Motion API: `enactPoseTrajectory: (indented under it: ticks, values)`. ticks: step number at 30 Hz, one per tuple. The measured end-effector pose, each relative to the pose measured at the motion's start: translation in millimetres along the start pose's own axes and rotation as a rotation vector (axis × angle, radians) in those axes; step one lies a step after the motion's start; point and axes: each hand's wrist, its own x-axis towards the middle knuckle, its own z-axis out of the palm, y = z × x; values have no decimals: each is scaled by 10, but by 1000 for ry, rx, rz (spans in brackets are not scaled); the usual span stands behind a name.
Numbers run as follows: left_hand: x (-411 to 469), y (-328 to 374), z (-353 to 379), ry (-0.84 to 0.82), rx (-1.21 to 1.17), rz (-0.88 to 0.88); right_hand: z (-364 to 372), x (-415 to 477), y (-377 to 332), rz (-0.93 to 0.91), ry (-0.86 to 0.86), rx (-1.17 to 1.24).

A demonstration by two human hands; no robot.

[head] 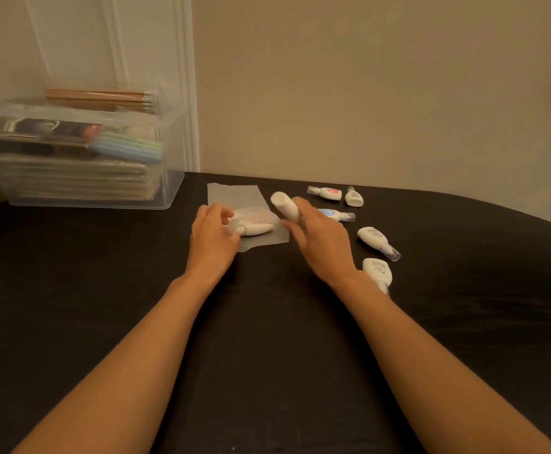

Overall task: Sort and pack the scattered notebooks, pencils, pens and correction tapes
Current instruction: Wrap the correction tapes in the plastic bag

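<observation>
A translucent plastic bag (234, 196) lies flat on the dark table. My left hand (213, 232) grips its near end, where a white correction tape (256, 228) sits inside. My right hand (320, 244) holds another white correction tape (284, 204) tilted up just right of the bag. Several more correction tapes lie loose to the right: a pink-marked one (328, 193), a white one (354, 197), a blue-marked one (334, 214), and two white ones (375, 240) (378, 271).
A clear plastic bin (169, 188) stands at the back left with stacked notebooks (71, 178) and pen packs (130, 145) inside; pencils (100, 99) lie across its top. The wall runs close behind the table's far edge.
</observation>
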Motion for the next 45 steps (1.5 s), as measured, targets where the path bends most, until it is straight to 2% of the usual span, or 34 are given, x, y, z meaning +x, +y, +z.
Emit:
enactPoseTrajectory:
  ticks: [2,4,8,12,14,17,20,23,27,28,32,34,38,42,43,45]
  values:
    - [-22,0,-18,26,-3,17,-33,-45,-126,-213,24,-39]
    - [-38,-9,-36,63,2,39,-17,-71,-193,-347,-16,-113]
    - [-47,-17,-54,118,16,67,61,-20,-205,-321,-179,-204]
    - [-46,-16,-41,104,48,122,168,21,-233,-345,-306,-131]
    - [-51,-34,-29,90,81,167,203,20,-249,-260,-368,13]
    - [-27,-65,-7,-5,104,183,218,16,-240,-47,-324,186]
    - [-10,-79,7,-119,106,176,216,21,-239,3,-166,124]
    - [-13,-78,32,-140,162,200,221,42,-177,62,-22,28]
    - [-6,-52,51,-95,220,159,224,72,-54,362,-247,88]
    - [-8,-31,62,-83,238,157,218,72,-50,378,-270,113]
    - [-4,47,127,20,329,106,190,40,-105,198,-268,7]
    - [1,66,138,39,337,54,168,34,-115,169,-268,-12]
    - [-5,75,145,13,314,20,95,12,-85,254,-305,48]
    - [-3,54,131,13,226,17,-2,32,-69,358,-55,67]
    - [-6,50,129,9,214,16,-12,39,-41,419,-66,21]
    - [-15,48,130,-12,201,23,-13,24,6,533,-239,-123]
